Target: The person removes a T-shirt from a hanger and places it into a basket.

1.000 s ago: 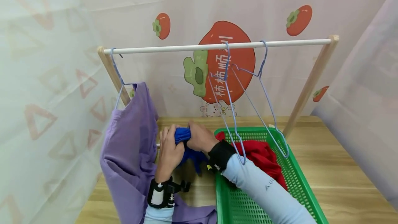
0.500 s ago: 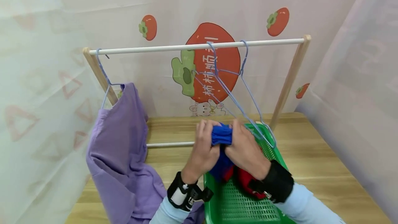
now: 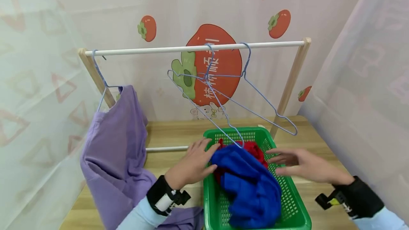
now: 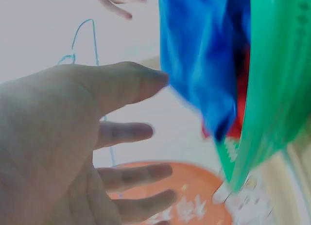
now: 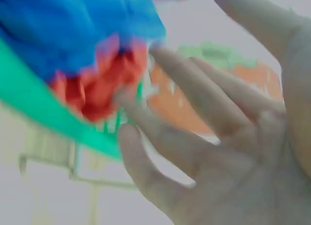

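A blue garment (image 3: 252, 187) lies loosely heaped in the green basket (image 3: 209, 201), partly over a red garment (image 3: 255, 150). At the basket's left rim is my left hand (image 3: 193, 162), fingers spread, close beside the blue cloth. My right hand (image 3: 306, 166) hovers over the right rim, fingers extended, apart from the cloth. In the left wrist view the thumb (image 4: 131, 81) points toward the blue cloth (image 4: 199, 55) and nothing is held. The right wrist view has the open palm (image 5: 233, 152) facing the blue and red cloth, holding nothing.
A white rail (image 3: 153, 50) on wooden posts spans the back. Two bare blue hangers (image 3: 220, 104) hang above the basket, one low over the cloth. A purple garment (image 3: 112, 148) hangs at the left, its lower part on the wooden table (image 3: 172, 125).
Both hands carried the bunched blue garment rightward from beside the purple one to the basket and let it go. They have since moved apart. The bare hangers have swung.
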`<state>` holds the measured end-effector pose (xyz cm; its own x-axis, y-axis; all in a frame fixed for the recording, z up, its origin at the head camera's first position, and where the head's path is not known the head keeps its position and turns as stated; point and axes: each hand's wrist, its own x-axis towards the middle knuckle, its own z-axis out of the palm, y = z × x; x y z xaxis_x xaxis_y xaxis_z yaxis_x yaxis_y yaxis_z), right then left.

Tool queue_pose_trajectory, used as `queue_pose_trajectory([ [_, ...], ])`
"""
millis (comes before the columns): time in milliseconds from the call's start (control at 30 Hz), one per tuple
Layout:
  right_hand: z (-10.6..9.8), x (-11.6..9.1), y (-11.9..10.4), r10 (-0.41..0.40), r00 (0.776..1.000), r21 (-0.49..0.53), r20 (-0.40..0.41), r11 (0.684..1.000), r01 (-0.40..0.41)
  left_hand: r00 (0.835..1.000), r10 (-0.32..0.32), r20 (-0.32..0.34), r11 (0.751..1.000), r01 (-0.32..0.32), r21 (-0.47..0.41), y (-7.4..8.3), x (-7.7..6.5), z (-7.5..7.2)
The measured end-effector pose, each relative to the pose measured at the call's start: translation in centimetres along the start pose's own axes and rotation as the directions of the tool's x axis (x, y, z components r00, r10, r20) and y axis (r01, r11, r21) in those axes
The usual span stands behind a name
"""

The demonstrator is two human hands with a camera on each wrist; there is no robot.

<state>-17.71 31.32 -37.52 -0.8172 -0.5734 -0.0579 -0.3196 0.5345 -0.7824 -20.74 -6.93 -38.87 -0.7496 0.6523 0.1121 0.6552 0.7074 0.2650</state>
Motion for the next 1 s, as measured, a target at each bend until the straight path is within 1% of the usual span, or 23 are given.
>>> queue_pose_trajectory([
  [33, -0.8, 0.1, 0.3, 0.017, 0.998, 0.01, -0.062, 1.0, -0.016, 1.0, -0.009, -0.015, 0.999, 0.01, 0.033, -0.2, -0.5, -0.6],
  [67, -1.6, 0.4, 0.5, 0.05, 0.989, -0.014, -0.139, 0.999, -0.052, 0.999, -0.019, -0.031, 0.998, 0.021, 0.067, -0.3, -1.1, -1.3],
  [100, -2.3, 0.7, 0.7, 0.087, 0.972, -0.033, -0.219, 0.995, -0.096, 0.999, -0.024, -0.049, 0.994, 0.029, 0.104, -0.3, -1.7, -2.0],
  [167, -3.6, 1.8, 1.2, 0.156, 0.921, -0.085, -0.356, 0.976, -0.198, 0.995, -0.029, -0.093, 0.982, 0.046, 0.185, -0.2, -2.9, -3.5],
  [200, -4.3, 2.5, 1.3, 0.199, 0.893, -0.082, -0.402, 0.964, -0.252, 0.992, -0.03, -0.121, 0.971, 0.057, 0.231, -0.1, -3.4, -4.3],
  [233, -5.0, 3.2, 1.5, 0.23, 0.873, -0.077, -0.429, 0.954, -0.289, 0.988, -0.028, -0.154, 0.958, 0.07, 0.277, 0.0, -4.0, -5.2],
  [267, -5.8, 3.9, 1.6, 0.251, 0.865, -0.079, -0.434, 0.946, -0.314, 0.982, -0.024, -0.185, 0.942, 0.085, 0.324, 0.0, -4.5, -6.2],
  [333, -7.4, 5.1, 2.1, 0.266, 0.882, -0.078, -0.39, 0.944, -0.319, 0.971, -0.026, -0.239, 0.911, 0.122, 0.393, -0.1, -5.5, -8.3],
  [433, -9.3, 6.1, 3.2, 0.212, 0.926, -0.094, -0.313, 0.963, -0.252, 0.946, -0.042, -0.32, 0.872, 0.191, 0.451, -0.6, -6.9, -11.2],
  [500, -10.1, 6.0, 4.3, 0.157, 0.947, -0.132, -0.28, 0.971, -0.2, 0.92, -0.058, -0.388, 0.849, 0.25, 0.466, -1.3, -7.8, -12.9],
  [567, -10.3, 6.0, 5.5, 0.097, 0.949, -0.158, -0.3, 0.976, -0.15, 0.882, -0.098, -0.461, 0.822, 0.333, 0.462, -2.1, -8.7, -14.4],
  [600, -10.1, 6.1, 6.0, 0.084, 0.941, -0.16, -0.327, 0.977, -0.142, 0.86, -0.135, -0.492, 0.804, 0.385, 0.453, -2.5, -9.2, -15.1],
  [667, -9.4, 6.6, 6.9, 0.075, 0.907, -0.141, -0.415, 0.979, -0.145, 0.805, -0.196, -0.559, 0.764, 0.483, 0.427, -3.5, -10.0, -16.0],
  [700, -9.0, 7.2, 7.2, 0.088, 0.877, -0.081, -0.472, 0.986, -0.142, 0.779, -0.239, -0.58, 0.747, 0.529, 0.403, -4.0, -10.4, -16.2],
  [733, -8.5, 7.9, 7.3, 0.115, 0.84, 0.018, -0.53, 0.992, -0.124, 0.753, -0.259, -0.605, 0.734, 0.561, 0.384, -4.6, -10.7, -16.4],
  [767, -8.0, 8.7, 7.4, 0.157, 0.793, 0.134, -0.588, 0.986, -0.096, 0.726, -0.285, -0.626, 0.725, 0.59, 0.355, -5.1, -10.9, -16.4],
  [800, -7.5, 9.5, 7.4, 0.212, 0.739, 0.261, -0.64, 0.964, -0.051, 0.703, -0.299, -0.646, 0.723, 0.608, 0.327, -5.7, -11.1, -16.4],
  [833, -7.1, 10.3, 7.3, 0.27, 0.673, 0.372, -0.688, 0.928, 0.009, 0.679, -0.304, -0.668, 0.728, 0.618, 0.297, -6.2, -11.2, -16.2],
  [867, -6.8, 11.2, 7.1, 0.327, 0.61, 0.472, -0.722, 0.877, 0.088, 0.661, -0.321, -0.678, 0.729, 0.629, 0.268, -6.7, -11.3, -16.1],
  [900, -6.5, 12.0, 6.9, 0.386, 0.536, 0.526, -0.751, 0.841, 0.13, 0.647, -0.34, -0.683, 0.733, 0.637, 0.239, -7.1, -11.4, -15.9],
  [933, -6.2, 12.7, 6.7, 0.431, 0.465, 0.551, -0.773, 0.82, 0.156, 0.633, -0.361, -0.685, 0.735, 0.645, 0.209, -7.5, -11.5, -15.8],
  [967, -5.9, 13.4, 6.5, 0.465, 0.398, 0.556, -0.791, 0.817, 0.15, 0.619, -0.398, -0.677, 0.732, 0.659, 0.173, -7.7, -11.6, -15.7],
  [1000, -5.7, 14.0, 6.3, 0.484, 0.344, 0.553, -0.804, 0.822, 0.134, 0.609, -0.423, -0.671, 0.729, 0.668, 0.147, -7.9, -11.8, -15.6],
])
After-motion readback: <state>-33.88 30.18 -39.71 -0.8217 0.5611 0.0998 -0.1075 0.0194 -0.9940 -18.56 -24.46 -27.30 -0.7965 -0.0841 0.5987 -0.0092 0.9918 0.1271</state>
